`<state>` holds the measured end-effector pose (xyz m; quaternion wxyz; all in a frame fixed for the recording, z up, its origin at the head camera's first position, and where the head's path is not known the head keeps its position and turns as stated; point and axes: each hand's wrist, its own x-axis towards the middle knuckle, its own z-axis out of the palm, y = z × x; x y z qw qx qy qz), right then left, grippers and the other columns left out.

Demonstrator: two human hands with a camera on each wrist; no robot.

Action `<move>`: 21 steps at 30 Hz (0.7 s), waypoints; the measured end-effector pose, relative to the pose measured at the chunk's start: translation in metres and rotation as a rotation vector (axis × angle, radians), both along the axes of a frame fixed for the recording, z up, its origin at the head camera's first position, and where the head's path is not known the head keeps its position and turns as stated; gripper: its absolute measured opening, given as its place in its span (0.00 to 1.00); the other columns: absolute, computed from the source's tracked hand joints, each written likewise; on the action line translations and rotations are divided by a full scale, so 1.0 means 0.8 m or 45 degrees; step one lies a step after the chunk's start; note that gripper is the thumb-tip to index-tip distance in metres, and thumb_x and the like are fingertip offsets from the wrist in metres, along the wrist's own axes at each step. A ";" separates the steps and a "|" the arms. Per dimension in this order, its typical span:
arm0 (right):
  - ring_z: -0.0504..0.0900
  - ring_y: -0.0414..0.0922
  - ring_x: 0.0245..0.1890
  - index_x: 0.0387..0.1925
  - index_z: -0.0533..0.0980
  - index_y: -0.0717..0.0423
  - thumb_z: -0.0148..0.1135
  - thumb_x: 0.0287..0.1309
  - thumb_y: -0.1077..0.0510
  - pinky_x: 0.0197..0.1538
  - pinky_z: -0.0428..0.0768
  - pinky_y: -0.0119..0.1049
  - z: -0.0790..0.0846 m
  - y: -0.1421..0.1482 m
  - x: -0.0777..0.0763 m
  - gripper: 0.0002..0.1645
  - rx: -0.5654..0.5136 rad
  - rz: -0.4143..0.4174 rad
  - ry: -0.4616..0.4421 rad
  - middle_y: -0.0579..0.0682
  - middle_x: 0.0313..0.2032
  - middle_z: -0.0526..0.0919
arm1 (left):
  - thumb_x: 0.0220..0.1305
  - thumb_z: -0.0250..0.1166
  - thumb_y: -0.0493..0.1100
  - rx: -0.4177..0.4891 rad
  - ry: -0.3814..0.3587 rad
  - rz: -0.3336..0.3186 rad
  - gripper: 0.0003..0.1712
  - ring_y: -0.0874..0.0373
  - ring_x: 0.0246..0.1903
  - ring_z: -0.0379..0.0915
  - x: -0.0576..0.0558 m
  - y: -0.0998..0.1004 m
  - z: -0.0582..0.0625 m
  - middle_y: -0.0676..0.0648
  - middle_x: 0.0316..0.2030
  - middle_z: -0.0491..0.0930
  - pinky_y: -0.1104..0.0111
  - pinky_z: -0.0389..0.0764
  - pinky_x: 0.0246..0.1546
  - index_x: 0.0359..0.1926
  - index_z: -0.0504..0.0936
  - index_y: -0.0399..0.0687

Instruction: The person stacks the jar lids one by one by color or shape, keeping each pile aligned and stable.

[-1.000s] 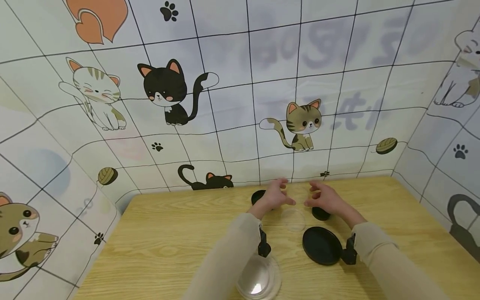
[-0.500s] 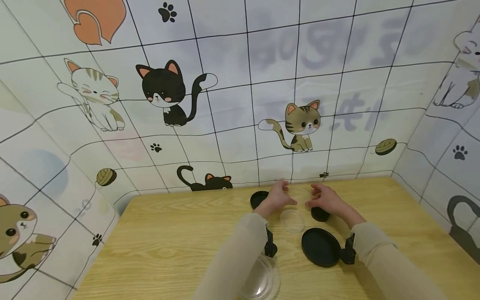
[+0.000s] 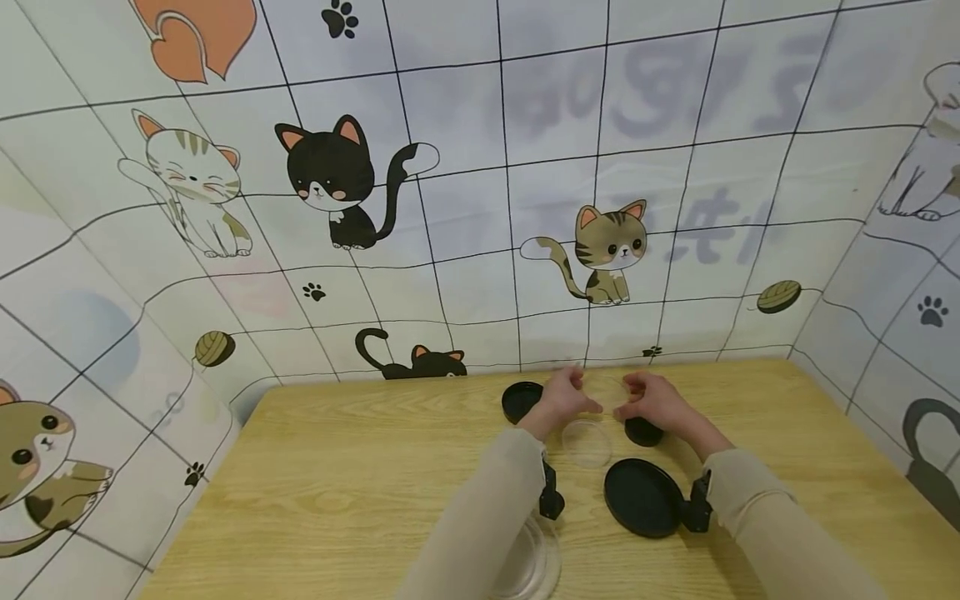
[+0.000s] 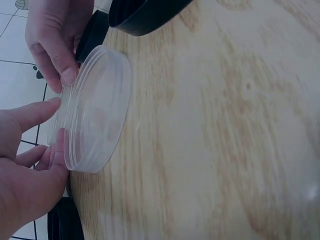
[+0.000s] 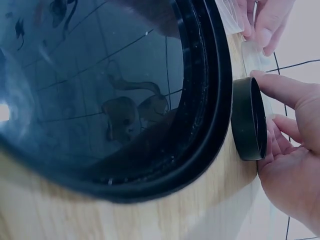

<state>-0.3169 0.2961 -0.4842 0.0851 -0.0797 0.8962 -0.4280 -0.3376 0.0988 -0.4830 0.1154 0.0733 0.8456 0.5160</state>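
At the back of the table, my left hand point(image 3: 566, 396) and right hand point(image 3: 656, 402) face each other. Their curled fingers and thumbs grip opposite edges of a clear round plastic piece point(image 3: 602, 385), barely visible against the wood. Just in front lies a clear, shallow round container point(image 4: 97, 110) with ridges around its rim, close beside the left fingers. A black round lid point(image 3: 521, 402) sits left of the left hand. Below the right hand is a small black lid point(image 5: 250, 120), partly covered by that hand in the head view.
A large black round lid point(image 3: 645, 497) lies near the right wrist camera point(image 3: 697, 504). Larger clear plastic dishes point(image 3: 525, 562) are partly hidden by the left sleeve point(image 3: 480, 517). Cat-patterned walls point(image 3: 465, 208) enclose the back and sides of the wooden table point(image 3: 337, 483).
The left hand has shifted slightly to the right and toward me, closer to the right hand. The right fingers have drawn in a little. The lids and dishes have stayed in place.
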 end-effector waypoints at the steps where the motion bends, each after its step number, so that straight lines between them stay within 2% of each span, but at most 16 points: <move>1: 0.75 0.69 0.58 0.68 0.60 0.81 0.75 0.58 0.60 0.59 0.76 0.59 0.000 0.000 0.001 0.48 -0.002 0.000 0.005 0.79 0.62 0.69 | 0.54 0.79 0.33 -0.012 0.007 0.000 0.42 0.49 0.59 0.75 0.000 0.000 0.000 0.43 0.61 0.77 0.62 0.79 0.54 0.70 0.73 0.40; 5: 0.74 0.67 0.58 0.67 0.62 0.80 0.76 0.57 0.59 0.58 0.76 0.58 0.001 0.000 0.002 0.47 -0.021 -0.008 0.023 0.76 0.60 0.71 | 0.54 0.79 0.33 -0.026 0.005 0.001 0.41 0.49 0.58 0.75 0.000 0.001 0.001 0.43 0.60 0.78 0.63 0.79 0.54 0.68 0.74 0.39; 11: 0.75 0.66 0.57 0.68 0.63 0.78 0.76 0.57 0.59 0.56 0.78 0.56 -0.001 0.003 0.004 0.46 -0.071 -0.036 0.041 0.75 0.61 0.71 | 0.52 0.80 0.33 0.090 -0.033 0.028 0.40 0.51 0.55 0.75 0.000 0.000 -0.002 0.44 0.58 0.78 0.63 0.80 0.52 0.66 0.76 0.41; 16: 0.74 0.66 0.57 0.68 0.64 0.76 0.76 0.57 0.58 0.56 0.78 0.56 0.001 0.002 0.007 0.45 -0.097 -0.028 0.060 0.73 0.59 0.72 | 0.49 0.81 0.32 0.129 0.013 0.026 0.38 0.56 0.46 0.75 0.001 -0.009 -0.004 0.46 0.53 0.78 0.65 0.79 0.47 0.63 0.78 0.42; 21: 0.73 0.66 0.57 0.68 0.64 0.75 0.75 0.58 0.58 0.56 0.78 0.57 0.007 -0.001 0.012 0.44 -0.100 -0.026 0.065 0.73 0.59 0.72 | 0.48 0.82 0.33 0.135 0.065 -0.037 0.38 0.58 0.44 0.77 0.003 -0.019 -0.002 0.46 0.52 0.78 0.68 0.80 0.40 0.62 0.78 0.43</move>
